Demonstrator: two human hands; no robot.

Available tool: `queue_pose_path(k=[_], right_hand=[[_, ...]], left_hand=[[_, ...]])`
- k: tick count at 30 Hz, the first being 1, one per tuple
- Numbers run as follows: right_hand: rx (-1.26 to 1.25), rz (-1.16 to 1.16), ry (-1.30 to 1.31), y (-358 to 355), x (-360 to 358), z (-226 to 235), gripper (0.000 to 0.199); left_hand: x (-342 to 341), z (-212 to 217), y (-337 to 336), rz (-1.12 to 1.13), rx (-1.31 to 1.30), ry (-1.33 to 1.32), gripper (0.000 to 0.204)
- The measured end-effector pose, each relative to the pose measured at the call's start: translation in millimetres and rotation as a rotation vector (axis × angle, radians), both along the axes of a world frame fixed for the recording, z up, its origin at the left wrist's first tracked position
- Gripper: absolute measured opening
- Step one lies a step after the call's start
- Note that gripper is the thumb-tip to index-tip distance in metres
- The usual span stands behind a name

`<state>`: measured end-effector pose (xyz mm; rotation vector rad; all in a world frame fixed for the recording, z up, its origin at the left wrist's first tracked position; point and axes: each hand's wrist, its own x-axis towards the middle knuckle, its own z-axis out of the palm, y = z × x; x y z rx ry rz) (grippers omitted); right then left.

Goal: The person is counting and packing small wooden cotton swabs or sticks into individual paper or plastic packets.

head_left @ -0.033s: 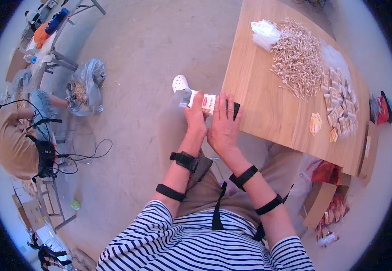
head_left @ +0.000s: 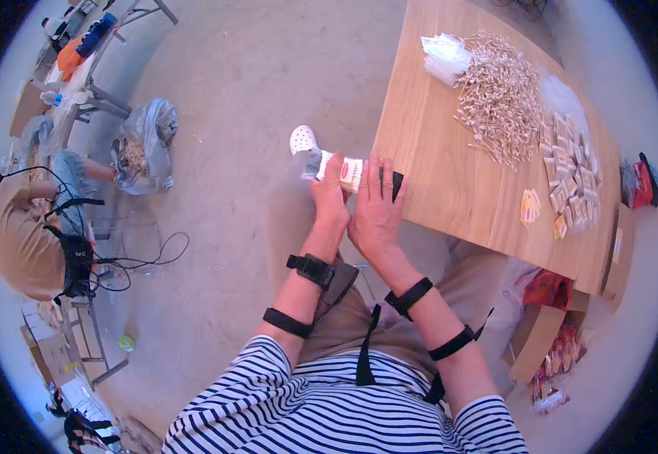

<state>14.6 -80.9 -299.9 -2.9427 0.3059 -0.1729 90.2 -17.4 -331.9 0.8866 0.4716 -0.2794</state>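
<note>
While a loose heap of small wooden sticks (head_left: pixel 499 102) covers the upper right of the wooden table (head_left: pixel 450 189), the left hand (head_left: pixel 330 198) and right hand (head_left: pixel 378 212) meet at frame centre, both closed around a clear packet of bundled sticks (head_left: pixel 342 171) just off the table's near edge. Filled packets (head_left: pixel 571 178) lie at right. Another person (head_left: pixel 22 231) sits at far left beside a grey plastic bag (head_left: pixel 143 144).
</note>
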Motion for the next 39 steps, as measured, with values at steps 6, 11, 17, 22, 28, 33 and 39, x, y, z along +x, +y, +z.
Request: queue_pose_path(k=[6, 11, 17, 22, 28, 33, 39], right_hand=[[0.043, 0.004, -0.025, 0.4, 0.6, -2.0, 0.076], [0.014, 0.054, 0.015, 0.5, 5.4, 1.9, 0.07], [-0.009, 0.094, 0.01, 3.0, 10.2, 2.4, 0.065], [-0.009, 0.099, -0.008, 3.4, 12.6, 1.0, 0.064], [-0.057, 0.15, 0.023, 7.8, 19.8, 4.7, 0.064], [-0.071, 0.185, 0.02, 12.2, 27.5, 0.9, 0.064], [-0.05, 0.22, -0.014, 24.0, 39.6, 1.1, 0.059]], left_hand=[[-1.0, -3.3, -1.0, 0.009, -0.051, 0.001, 0.027], [-0.5, -5.8, -1.4, -0.002, -0.13, -0.016, 0.026], [0.1, -10.6, 2.4, -0.023, -0.198, 0.028, 0.029], [0.1, -12.0, 1.9, -0.018, -0.125, 0.017, 0.032], [7.1, -18.6, 9.6, -0.019, -0.071, -0.018, 0.036], [11.5, -12.2, 16.0, 0.024, -0.147, -0.019, 0.037], [20.8, -14.7, 33.0, 0.035, -0.125, -0.021, 0.037]])
